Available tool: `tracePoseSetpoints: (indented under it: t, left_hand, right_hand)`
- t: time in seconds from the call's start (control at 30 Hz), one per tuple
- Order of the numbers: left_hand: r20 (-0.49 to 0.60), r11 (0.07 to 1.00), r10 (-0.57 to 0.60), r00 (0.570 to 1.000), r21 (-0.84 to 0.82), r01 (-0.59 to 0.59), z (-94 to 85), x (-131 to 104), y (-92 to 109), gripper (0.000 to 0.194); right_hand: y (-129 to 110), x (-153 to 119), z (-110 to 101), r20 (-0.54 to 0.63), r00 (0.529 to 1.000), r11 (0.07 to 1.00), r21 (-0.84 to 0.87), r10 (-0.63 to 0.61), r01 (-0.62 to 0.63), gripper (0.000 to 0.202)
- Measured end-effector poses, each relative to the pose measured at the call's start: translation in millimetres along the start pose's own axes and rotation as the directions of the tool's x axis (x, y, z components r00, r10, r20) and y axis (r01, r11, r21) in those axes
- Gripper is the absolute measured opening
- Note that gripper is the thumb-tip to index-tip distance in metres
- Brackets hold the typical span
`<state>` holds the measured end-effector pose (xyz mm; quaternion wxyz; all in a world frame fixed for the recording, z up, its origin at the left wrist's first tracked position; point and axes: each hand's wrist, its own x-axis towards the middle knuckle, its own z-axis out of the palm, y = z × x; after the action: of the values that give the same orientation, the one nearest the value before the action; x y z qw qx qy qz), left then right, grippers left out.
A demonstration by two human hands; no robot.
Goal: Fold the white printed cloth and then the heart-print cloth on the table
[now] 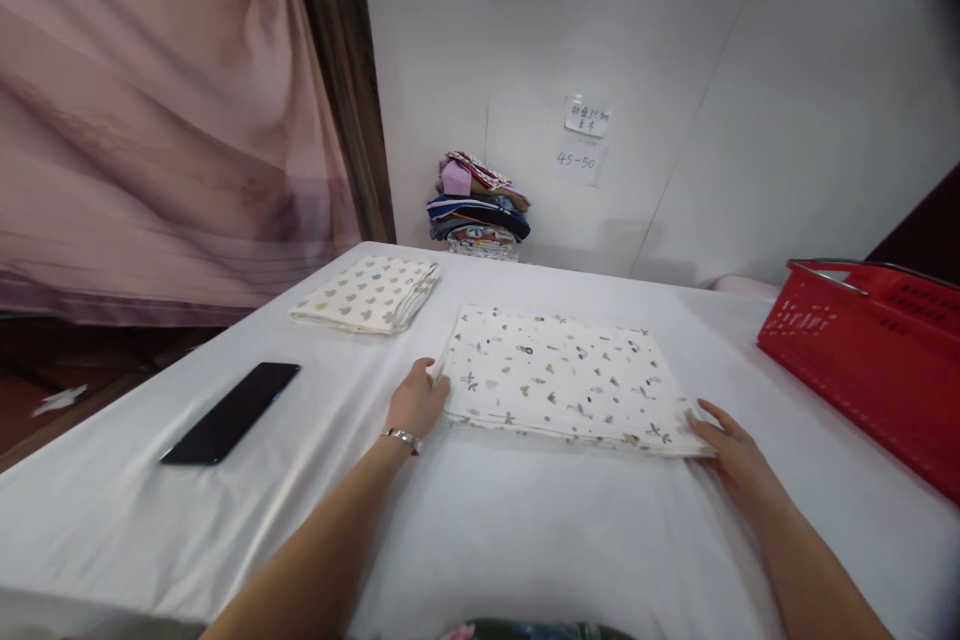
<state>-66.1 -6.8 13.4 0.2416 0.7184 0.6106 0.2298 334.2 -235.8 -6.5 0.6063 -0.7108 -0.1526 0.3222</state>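
Observation:
A white cloth (555, 375) with a small plant-like print lies folded into a flat rectangle on the table in front of me. At its near left corner, my left hand (417, 402) grips the edge, thumb on the upper side and the other fingers partly hidden. My right hand (731, 450) pinches the near right corner, its fingertips partly under the cloth. Farther left rests a second folded cloth (367, 294), cream with a grey leaf-like print, touched by neither hand.
A black phone (232, 414) lies on the left of the white-covered table (300, 520). On the right stands a red plastic basket (862, 350). Behind the table's far edge is a stack of folded fabrics (480, 205) against the wall. A pink curtain (165, 120) hangs at left.

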Motion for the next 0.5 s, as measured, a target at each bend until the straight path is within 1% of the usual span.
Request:
tracePoseSetpoints:
  t: [0.07, 0.13, 0.23, 0.3, 0.4, 0.5]
  left_hand:
    - [-0.025, 0.995, -0.010, 1.000, -0.096, 0.008, 1.9, -0.4, -1.0, 0.042]
    - [-0.036, 0.978, -0.054, 0.998, -0.203, 0.045, 2.1, -1.3, -0.5, 0.042]
    - [-0.012, 0.935, -0.136, 0.991, -0.332, 0.124, 0.2, -2.8, 1.1, 0.046]
    - [-0.005, 0.915, -0.155, 0.988, -0.378, 0.141, -0.4, -2.7, 0.7, 0.047]
    - [-0.052, 0.908, -0.123, 0.991, -0.408, 0.092, 1.5, -0.4, -2.9, 0.043]
    - [-0.111, 0.922, -0.069, 0.991, -0.386, 0.021, 4.8, 1.9, -7.0, 0.042]
  right_hand:
    - [1.5, 0.5, -0.6, -0.015, 0.999, 0.999, 0.022, -0.029, 0.029, 0.074]
    - [2.5, 1.6, -0.5, -0.055, 0.996, 0.996, 0.049, -0.067, 0.070, 0.074]
    - [3.4, 3.0, 0.8, -0.109, 0.989, 0.993, 0.040, -0.103, 0.108, 0.069]
    - [3.0, 3.2, 2.0, -0.124, 0.987, 0.994, 0.018, -0.101, 0.104, 0.068]
    - [0.2, 1.8, 3.4, -0.153, 0.981, 0.991, 0.034, -0.120, 0.126, 0.066]
    - [-2.7, -0.6, 3.6, -0.165, 0.976, 0.987, 0.047, -0.144, 0.154, 0.064]
